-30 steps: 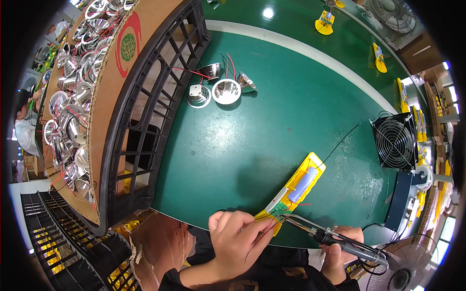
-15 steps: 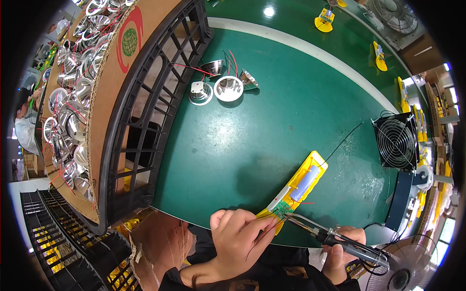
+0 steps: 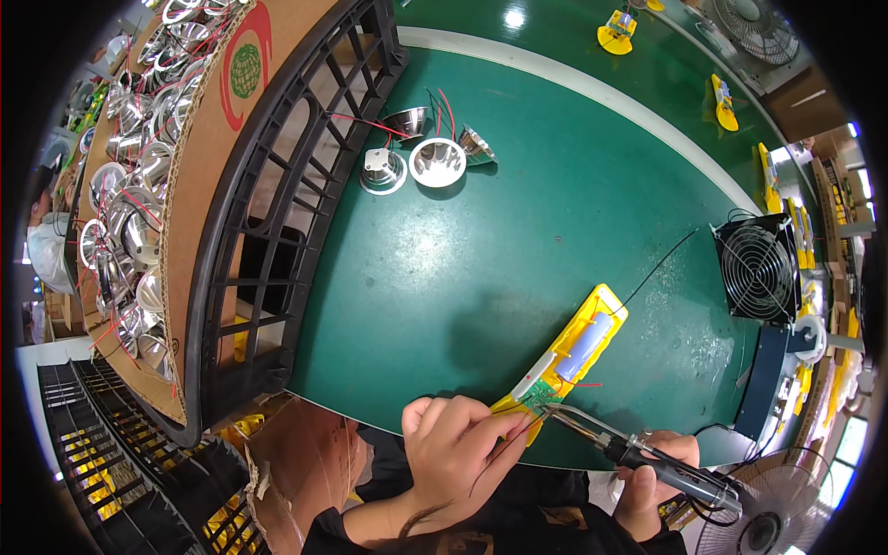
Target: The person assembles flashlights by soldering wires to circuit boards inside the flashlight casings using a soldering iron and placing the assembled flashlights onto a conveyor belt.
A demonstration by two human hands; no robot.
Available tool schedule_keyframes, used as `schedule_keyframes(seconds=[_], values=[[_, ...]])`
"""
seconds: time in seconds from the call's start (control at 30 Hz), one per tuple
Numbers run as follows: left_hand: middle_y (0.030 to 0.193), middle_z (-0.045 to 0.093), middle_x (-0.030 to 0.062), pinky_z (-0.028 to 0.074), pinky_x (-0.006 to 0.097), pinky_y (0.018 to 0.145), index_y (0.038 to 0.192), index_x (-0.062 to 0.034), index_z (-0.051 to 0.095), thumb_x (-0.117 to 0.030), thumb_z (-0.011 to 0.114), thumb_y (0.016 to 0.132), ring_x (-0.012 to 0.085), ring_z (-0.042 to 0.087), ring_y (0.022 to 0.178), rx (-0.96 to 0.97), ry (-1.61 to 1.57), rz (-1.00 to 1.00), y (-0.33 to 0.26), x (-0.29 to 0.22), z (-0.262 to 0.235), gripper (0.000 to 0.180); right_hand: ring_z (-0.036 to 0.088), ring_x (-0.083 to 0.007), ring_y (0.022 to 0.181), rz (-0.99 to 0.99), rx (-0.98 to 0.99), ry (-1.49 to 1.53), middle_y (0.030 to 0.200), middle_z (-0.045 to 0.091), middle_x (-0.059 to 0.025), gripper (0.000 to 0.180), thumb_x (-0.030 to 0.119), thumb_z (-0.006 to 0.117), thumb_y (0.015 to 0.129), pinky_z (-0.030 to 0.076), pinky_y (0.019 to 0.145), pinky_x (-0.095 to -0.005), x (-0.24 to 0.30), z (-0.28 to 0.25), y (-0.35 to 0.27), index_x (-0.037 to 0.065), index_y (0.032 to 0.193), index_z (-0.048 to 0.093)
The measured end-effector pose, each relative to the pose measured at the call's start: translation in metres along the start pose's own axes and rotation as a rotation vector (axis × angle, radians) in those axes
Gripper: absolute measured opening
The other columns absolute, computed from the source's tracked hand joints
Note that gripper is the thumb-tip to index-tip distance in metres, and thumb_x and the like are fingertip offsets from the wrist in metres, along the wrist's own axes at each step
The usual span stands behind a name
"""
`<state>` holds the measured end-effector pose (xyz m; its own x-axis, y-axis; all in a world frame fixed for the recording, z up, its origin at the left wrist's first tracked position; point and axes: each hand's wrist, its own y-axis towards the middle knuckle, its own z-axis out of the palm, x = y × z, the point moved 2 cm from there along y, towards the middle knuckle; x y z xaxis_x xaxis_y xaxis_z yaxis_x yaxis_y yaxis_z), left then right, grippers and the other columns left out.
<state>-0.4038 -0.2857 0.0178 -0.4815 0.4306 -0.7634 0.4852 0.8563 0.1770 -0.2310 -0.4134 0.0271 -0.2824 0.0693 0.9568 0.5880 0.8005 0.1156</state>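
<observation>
Left hand [image 3: 460, 458]: fingers pinched together on a thin wire [image 3: 524, 430] (a fine, dark strand) beside the green circuit board [image 3: 536, 396]
Right hand [image 3: 650, 476]: fingers wrapped around the handle of a soldering iron [image 3: 680, 475], its tip close to the board; whether they touch, I cannot tell
Yellow housing [image 3: 553, 376]: aslant on the tabletop [image 3: 416, 305] near its front edge, the board at its lower end and a blue-violet cylinder [image 3: 584, 347] lying in it
Silver cups [image 3: 437, 163]: four grouped beside the black crate [image 3: 205, 277], red wires attached
Square fan [image 3: 757, 266]: upright at the right
</observation>
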Motion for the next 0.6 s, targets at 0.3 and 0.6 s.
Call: schedule_keyframes(seconds=[0.3, 0.6], values=[[0.062, 0.045, -0.0034, 0.029, 0.029, 0.061, 0.07, -0.0113, 0.064, -0.008, 0.072, 0.057, 0.0127, 0.042, 0.056, -0.023, 0.009, 0.001, -0.001, 0.0, 0.002, 0.016, 0.048, -0.0107, 0.039, -0.12, -0.094, 0.069, 0.048, 0.051, -0.0014, 0.037, 0.034, 0.062, 0.075, 0.04, 0.041, -0.0216, 0.006, -0.003, 0.003, 0.002, 0.077, 0.044], [0.065, 0.046, -0.0016, 0.031, 0.029, 0.063, 0.074, -0.0112, 0.064, -0.009, 0.071, 0.058, 0.0141, 0.043, 0.059, -0.042, 0.045, 0.006, -0.004, -0.003, 0.003, 0.017, 0.046, -0.0088, 0.04, -0.09, -0.191, 0.076, 0.05, 0.046, 0.0, 0.038, 0.035, 0.062, 0.076, 0.04, 0.042, -0.0204, 0.001, -0.009, -0.006, 0.004, 0.081, 0.041]])
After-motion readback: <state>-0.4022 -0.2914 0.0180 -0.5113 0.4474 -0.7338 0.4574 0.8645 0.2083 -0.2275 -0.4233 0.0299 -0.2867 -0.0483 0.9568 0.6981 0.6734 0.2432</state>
